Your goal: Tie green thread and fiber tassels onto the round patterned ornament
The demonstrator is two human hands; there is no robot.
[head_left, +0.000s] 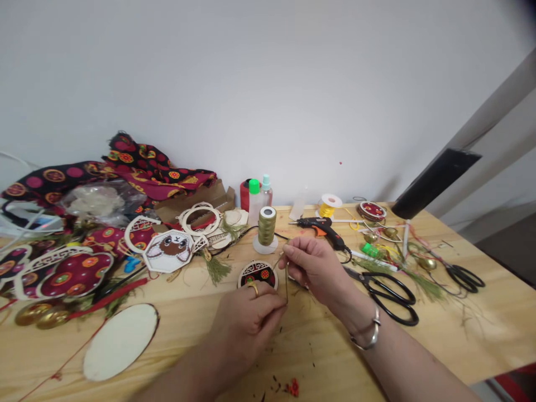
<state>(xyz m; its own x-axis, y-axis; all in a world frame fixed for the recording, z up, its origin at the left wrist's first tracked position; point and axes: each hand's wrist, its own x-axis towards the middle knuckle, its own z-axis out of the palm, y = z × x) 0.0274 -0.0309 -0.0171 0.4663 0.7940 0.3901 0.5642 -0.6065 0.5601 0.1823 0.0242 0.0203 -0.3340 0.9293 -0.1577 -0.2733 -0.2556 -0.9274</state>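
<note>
My left hand [247, 318], with a gold ring on one finger, is closed in a pinch on the lower end of a thin olive-green thread [286, 285]. My right hand [314, 267], a silver bangle at its wrist, pinches the upper end of the same thread. The thread runs taut and nearly upright between the two hands. Just behind them stands a spool of olive-green thread [267, 226] on a white base. A small round red-and-black patterned ornament [257, 273] lies on the wooden table [318, 346] right beyond my left hand.
Black scissors [389, 293] lie right of my right hand, a second pair [463, 276] farther right. A glue gun [320, 226], yellow cord spool [329, 206], glue bottles [259, 195], wooden frames [201, 218], a sheep ornament [170, 248], a plain oval disc [119, 340] and patterned fabric [138, 167] crowd the table.
</note>
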